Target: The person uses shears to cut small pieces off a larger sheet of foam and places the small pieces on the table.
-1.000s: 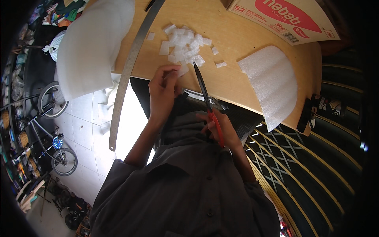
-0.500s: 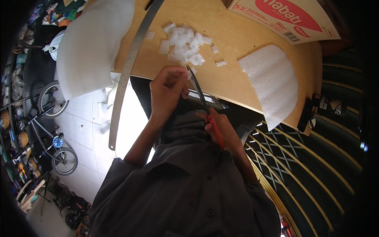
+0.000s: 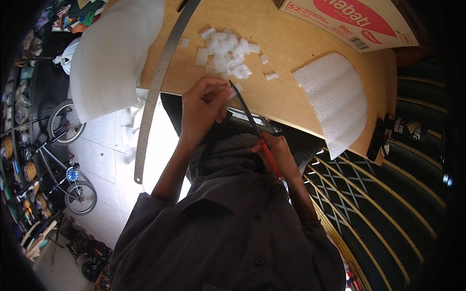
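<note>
My right hand (image 3: 274, 154) is closed round the red handles of a pair of scissors (image 3: 248, 115), whose dark blades point up toward the table edge. The blades look closed together. Just left of their tips, my left hand (image 3: 205, 103) pinches a small piece of white foam (image 3: 234, 91), which lies partly behind the blades. Beyond my hands a loose pile of small cut foam pieces (image 3: 225, 52) lies on the wooden table (image 3: 276, 36). To the right, a larger foam sheet (image 3: 335, 99) with a rounded edge overhangs the table's front.
A long metal ruler (image 3: 162, 82) sticks out over the table edge at left, beside a big foam sheet (image 3: 114, 56) that hangs down. A cardboard box (image 3: 357, 24) stands at the back right. A bicycle (image 3: 60, 160) is on the floor at left.
The scissor blades have closed, and my right hand has shifted slightly with the handles drawn together. My left hand has moved slightly, still pinching the foam by the blade tips.
</note>
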### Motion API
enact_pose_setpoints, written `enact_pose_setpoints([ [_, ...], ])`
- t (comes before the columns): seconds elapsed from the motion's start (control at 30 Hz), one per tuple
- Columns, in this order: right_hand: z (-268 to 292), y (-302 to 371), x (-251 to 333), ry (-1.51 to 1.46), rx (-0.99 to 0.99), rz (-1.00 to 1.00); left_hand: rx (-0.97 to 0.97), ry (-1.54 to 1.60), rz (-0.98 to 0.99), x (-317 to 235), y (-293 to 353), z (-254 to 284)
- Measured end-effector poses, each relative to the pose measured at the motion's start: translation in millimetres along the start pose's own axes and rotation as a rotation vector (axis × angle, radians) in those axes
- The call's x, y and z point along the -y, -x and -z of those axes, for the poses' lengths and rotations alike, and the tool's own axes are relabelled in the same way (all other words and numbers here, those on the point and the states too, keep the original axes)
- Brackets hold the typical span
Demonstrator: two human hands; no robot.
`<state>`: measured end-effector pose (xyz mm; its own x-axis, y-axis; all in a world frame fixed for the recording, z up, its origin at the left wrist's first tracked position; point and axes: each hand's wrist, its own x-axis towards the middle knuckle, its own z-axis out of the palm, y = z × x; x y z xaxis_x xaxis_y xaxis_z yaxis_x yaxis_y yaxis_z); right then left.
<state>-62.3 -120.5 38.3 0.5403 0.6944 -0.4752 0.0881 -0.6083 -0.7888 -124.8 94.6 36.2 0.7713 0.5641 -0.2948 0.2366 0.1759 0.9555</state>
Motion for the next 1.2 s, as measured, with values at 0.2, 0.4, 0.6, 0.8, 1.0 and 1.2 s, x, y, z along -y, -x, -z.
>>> enact_pose_setpoints([
  [0.2, -13.0, -4.9, -25.3, -0.095, -0.088, 0.076, -0.026, -0.024, -0.011, 7.2, 0.0, 1.5],
  [0.4, -6.2, -1.0, -25.9, -0.03, 0.059, 0.115, -0.075, 0.097, -0.04, 8.1, 4.8, 0.6],
  [0.6, -6.8, -0.4, -20.2, 0.024, 0.128, 0.151, -0.061, 0.11, -0.074, 14.1, 3.5, -2.5],
  [0.8, -6.9, -1.7, -18.7, 0.037, 0.119, 0.181, -0.032, 0.093, -0.033, 6.8, 5.5, -3.8],
  [1.0, -2.7, -0.8, -10.2, -0.016, 0.113, 0.151, 0.017, 0.05, -0.044, 10.3, 4.5, -0.3],
  [1.2, -4.7, -3.4, -18.9, -0.05, 0.031, 0.186, 0.026, -0.04, -0.05, 13.0, 1.8, 1.3],
])
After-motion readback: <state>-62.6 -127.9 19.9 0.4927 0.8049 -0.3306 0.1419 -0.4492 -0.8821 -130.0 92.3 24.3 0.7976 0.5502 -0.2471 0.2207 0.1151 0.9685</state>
